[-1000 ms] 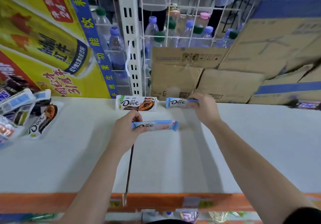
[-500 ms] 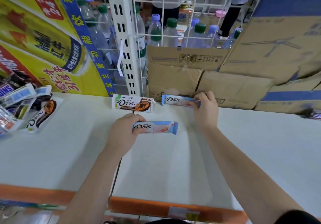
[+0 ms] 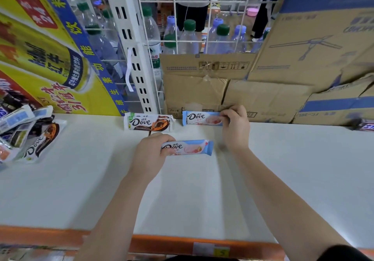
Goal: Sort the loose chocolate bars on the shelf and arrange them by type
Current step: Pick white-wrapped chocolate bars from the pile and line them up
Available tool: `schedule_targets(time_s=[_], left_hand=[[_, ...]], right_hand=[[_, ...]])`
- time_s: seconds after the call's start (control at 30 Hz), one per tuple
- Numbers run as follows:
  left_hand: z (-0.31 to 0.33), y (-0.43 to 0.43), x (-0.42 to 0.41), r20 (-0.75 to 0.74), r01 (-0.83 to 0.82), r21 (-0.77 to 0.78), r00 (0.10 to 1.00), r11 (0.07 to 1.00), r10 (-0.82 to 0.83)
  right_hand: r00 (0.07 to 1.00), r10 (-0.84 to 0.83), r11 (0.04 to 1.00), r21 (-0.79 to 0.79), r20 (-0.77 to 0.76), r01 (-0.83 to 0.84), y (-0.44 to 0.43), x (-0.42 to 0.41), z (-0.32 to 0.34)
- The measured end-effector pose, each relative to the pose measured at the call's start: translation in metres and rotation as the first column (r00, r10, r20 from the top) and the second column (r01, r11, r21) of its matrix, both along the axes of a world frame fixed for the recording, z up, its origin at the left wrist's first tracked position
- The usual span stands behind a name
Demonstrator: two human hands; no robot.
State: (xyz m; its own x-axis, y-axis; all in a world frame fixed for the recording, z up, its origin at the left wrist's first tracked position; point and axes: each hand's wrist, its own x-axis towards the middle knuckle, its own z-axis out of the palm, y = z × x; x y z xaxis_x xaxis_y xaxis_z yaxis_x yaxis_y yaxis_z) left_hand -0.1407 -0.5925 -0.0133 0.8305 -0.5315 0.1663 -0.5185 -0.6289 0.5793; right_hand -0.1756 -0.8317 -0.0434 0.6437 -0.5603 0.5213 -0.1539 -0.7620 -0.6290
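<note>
The single head camera is looking forward and steeply down from just above the person's forearms onto the white shelf (image 3: 70, 189), close enough that both arms are entering from the bottom edge. The shelf's orange front rail (image 3: 172, 244) is running along the bottom of the frame, while the cardboard boxes (image 3: 263, 96) and wire grid (image 3: 210, 17) at the back are filling the top. The left hand (image 3: 149, 155), gripping the near Dove bar (image 3: 190, 148), and the right hand (image 3: 235, 131), pinching the far Dove bar (image 3: 200, 118), are sitting near the centre. The wide lens is tilting the white upright (image 3: 131, 48) sideways.
</note>
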Motion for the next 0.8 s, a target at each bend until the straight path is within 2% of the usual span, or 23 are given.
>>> schedule_targets(time_s=[0.2, 0.37, 0.47, 0.57, 0.8], left_hand=[[0.007, -0.022, 0.009, 0.073, 0.082, 0.022, 0.994, 0.996, -0.083], [0.017, -0.064, 0.030, 0.125, 0.129, -0.005, 0.984, 0.992, -0.128], [0.015, -0.085, 0.042, 0.116, 0.152, 0.055, 0.981, 0.987, -0.157], [0.011, -0.094, 0.047, 0.116, 0.131, 0.136, 0.982, 0.982, -0.147], [0.010, -0.096, 0.046, 0.205, 0.010, 0.187, 0.977, 0.982, -0.049]], right_hand=[[0.999, 0.029, 0.999, 0.021, -0.031, -0.028, -0.013, -0.021, 0.000], [0.979, 0.025, 1.000, -0.003, -0.203, -0.026, -0.019, -0.067, -0.002], [0.966, 0.033, 0.996, -0.072, -0.258, -0.054, -0.006, -0.081, -0.005], [0.960, 0.052, 0.990, -0.115, -0.276, -0.087, -0.002, -0.087, -0.010], [0.963, 0.045, 0.982, -0.163, -0.267, -0.091, -0.004, -0.086, -0.012]])
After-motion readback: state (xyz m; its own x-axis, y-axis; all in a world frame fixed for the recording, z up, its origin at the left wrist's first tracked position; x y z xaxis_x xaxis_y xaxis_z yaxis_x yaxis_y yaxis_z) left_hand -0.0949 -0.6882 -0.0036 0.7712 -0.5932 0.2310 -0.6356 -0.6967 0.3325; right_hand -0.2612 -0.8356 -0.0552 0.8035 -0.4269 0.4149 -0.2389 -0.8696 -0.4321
